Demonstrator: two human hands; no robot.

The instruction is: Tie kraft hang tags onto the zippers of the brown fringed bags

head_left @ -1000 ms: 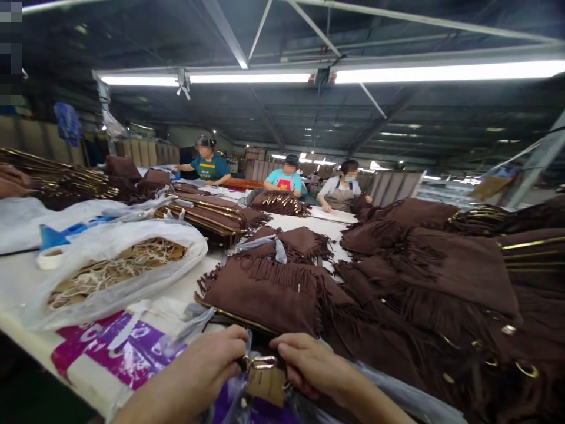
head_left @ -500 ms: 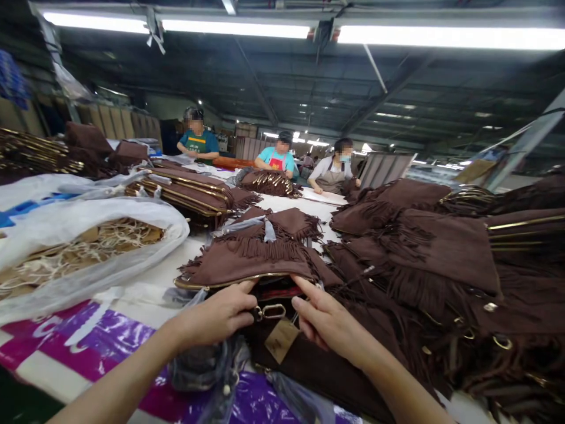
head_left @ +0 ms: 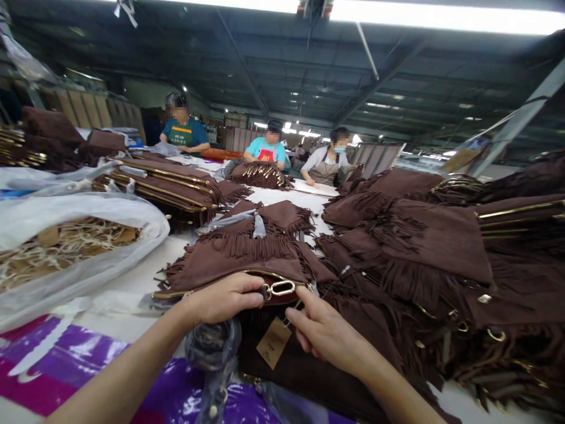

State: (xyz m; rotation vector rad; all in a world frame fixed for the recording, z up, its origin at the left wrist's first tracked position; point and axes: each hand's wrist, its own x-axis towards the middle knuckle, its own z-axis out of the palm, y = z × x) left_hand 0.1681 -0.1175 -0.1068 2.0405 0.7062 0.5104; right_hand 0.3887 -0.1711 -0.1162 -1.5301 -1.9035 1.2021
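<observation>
A brown fringed bag (head_left: 207, 259) lies in front of me, its gold zipper partly open. My left hand (head_left: 232, 297) is at the zipper opening, thumb and index finger closed on the dark tab of a gold oval clasp (head_left: 282, 288). My right hand (head_left: 313, 321) is at the right end of that clasp, its index fingertip beside the metal and its thumb near the string of a tan paper tag (head_left: 273, 343). Whether the right fingers grip the string is unclear.
At the left, a white plastic bag (head_left: 152, 215) holds tan tags with strings. Stacked brown bags (head_left: 445, 235) cover the right side, and another stack (head_left: 163, 179) stands at the back left. Several people work farther back. A purple plastic sheet (head_left: 101, 353) lies at the front.
The gold clasp has risen to the zipper opening, with my left hand now at its tab. The view has shifted, and the tag hangs slightly further left.
</observation>
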